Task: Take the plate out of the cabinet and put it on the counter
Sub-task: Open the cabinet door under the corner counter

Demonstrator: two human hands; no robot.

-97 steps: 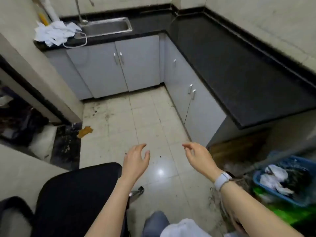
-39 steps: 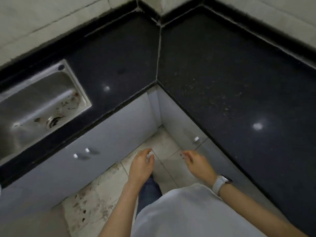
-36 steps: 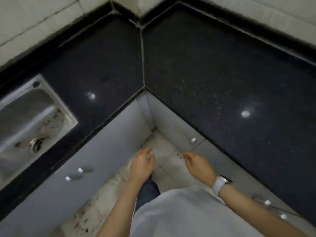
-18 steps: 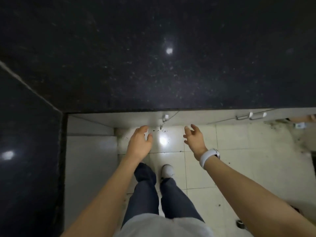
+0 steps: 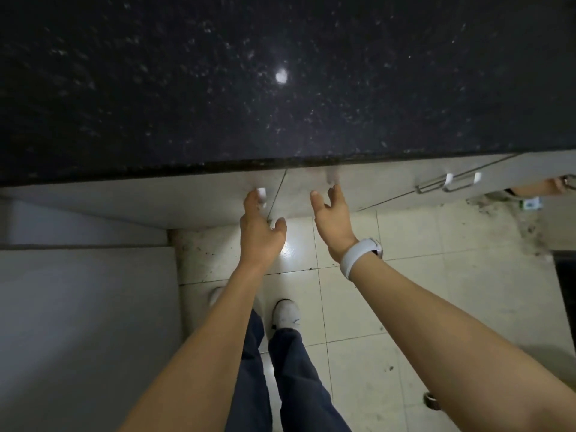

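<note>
Both hands reaching under the black counter [image 5: 280, 88] toward shut cabinet doors [image 5: 218, 201]: left hand [image 5: 260, 233] at the handle [image 5: 261, 192], right hand [image 5: 333, 219] open, empty. Plate unseen, presumably inside. Next: pulling doors open.

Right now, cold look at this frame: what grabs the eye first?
Two bare arms reaching forward at centre, left hand at a door handle, right hand open beside a second handle that is blurred. The black speckled counter fills the top half, with a bright light glint on it. A white watch sits on the right wrist; no plate in view.
</note>
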